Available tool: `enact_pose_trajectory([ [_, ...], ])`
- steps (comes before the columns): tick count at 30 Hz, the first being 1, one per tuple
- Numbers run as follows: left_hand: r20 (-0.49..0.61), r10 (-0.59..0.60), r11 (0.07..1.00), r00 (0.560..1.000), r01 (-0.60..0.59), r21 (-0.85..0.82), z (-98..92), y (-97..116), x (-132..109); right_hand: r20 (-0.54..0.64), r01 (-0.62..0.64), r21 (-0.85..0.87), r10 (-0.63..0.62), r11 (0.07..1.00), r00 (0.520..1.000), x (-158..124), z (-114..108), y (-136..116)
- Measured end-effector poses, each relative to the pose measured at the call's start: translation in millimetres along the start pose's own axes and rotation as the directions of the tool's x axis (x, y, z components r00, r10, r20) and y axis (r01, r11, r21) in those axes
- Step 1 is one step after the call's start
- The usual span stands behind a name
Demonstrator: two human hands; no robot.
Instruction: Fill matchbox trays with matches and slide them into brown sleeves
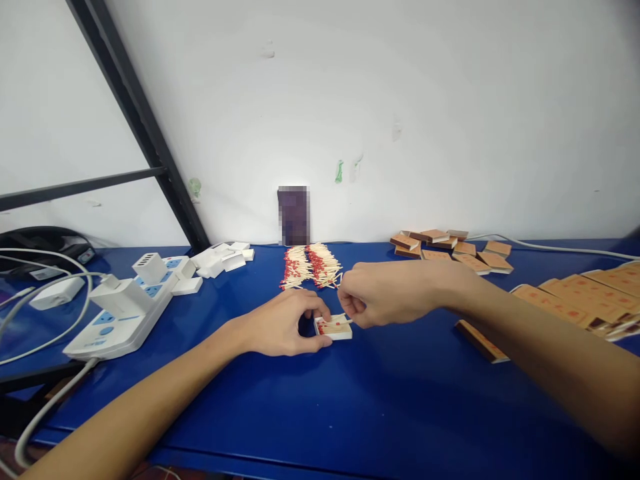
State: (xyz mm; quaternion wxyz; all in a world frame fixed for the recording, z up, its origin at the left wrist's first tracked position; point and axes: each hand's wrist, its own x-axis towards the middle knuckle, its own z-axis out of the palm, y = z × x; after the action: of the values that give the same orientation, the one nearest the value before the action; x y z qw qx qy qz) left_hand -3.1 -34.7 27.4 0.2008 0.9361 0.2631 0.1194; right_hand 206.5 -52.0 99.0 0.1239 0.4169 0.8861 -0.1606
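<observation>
A small white matchbox tray (341, 335) lies on the blue table with several red-headed matches (328, 327) in it. My left hand (287, 323) grips the tray's left end, thumb at the near side and fingers at the far side. Over the tray's right end, my right hand (365, 293) is closed in a pinch, with pale matchsticks (345, 322) at its fingertips; how many it holds is hidden. Just beyond both hands lie two rows of loose matches (297, 267), red heads mostly toward the left.
White empty trays (223, 259) are heaped at the back left, beside a power strip (135, 327) with chargers and cables. Brown matchbox sleeves (465, 249) lie scattered at the back right. More boxes (575, 300) stand stacked by my right forearm. A dark pixelated object (294, 215) leans on the wall.
</observation>
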Motion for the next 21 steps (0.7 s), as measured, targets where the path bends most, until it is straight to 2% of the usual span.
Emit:
enact_pose_trajectory([
  [2, 0.002, -0.005, 1.0, 1.0, 0.005, -0.008, -0.2, 0, 0, 0.012, 0.044, 0.014, -0.044, 0.999, 0.999, 4, 2, -1],
  [7, 0.019, 0.014, 1.0, 1.0, -0.014, -0.017, -0.4, -2, 1, -0.052, 0.111, 0.03, -0.11, 0.993, 0.993, 12, 8, -4],
  [14, -0.001, -0.027, 1.0, 1.0, 0.027, 0.01, 0.0, -4, 0, -0.075, -0.008, -0.055, 0.004, 0.998, 0.997, 16, 12, 0],
  [21, 0.012, -0.017, 1.0, 1.0, 0.017, 0.017, -2.0, -4, -1, -0.03, 0.01, -0.016, -0.011, 1.0, 0.999, 23, 17, 1],
])
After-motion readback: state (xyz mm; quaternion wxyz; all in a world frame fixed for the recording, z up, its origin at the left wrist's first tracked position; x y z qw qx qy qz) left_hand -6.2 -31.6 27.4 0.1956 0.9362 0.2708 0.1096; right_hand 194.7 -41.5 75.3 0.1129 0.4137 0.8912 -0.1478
